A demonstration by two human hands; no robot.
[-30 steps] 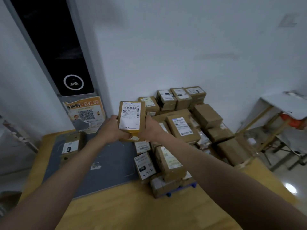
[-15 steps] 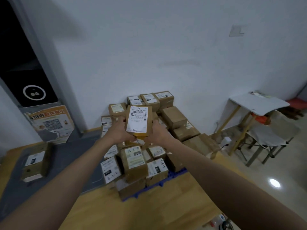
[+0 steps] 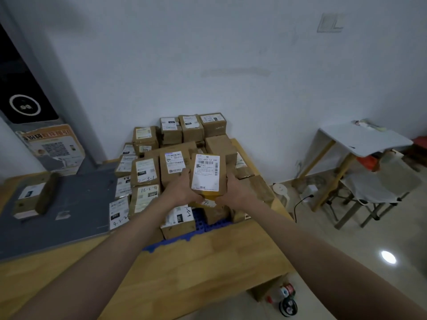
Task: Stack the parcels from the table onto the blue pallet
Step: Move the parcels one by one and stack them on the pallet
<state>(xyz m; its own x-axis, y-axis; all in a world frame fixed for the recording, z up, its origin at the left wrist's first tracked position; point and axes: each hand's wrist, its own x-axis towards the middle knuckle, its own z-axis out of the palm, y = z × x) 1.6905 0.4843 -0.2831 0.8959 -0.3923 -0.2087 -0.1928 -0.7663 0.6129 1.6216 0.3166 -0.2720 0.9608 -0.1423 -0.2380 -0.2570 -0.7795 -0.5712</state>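
Both arms are reaching out over the wooden table (image 3: 208,257), and the brown parcel (image 3: 208,175) is sitting between the two hands, label side facing up toward the camera. The left hand (image 3: 182,189) is gripping the parcel's left edge, fingers curled around it; the right hand (image 3: 235,189) is clasping the right edge the same way. The parcel is hovering over the near side of the stack of parcels (image 3: 175,158), tilted with its top leaning away. Whether it is touching the boxes beneath, I cannot tell. That stack is resting on the blue pallet (image 3: 201,221), whose plastic grid is peeking out at the front. Over on the left, one more parcel (image 3: 32,199) is lying on the dark grey mat (image 3: 69,218), well apart from the pile.
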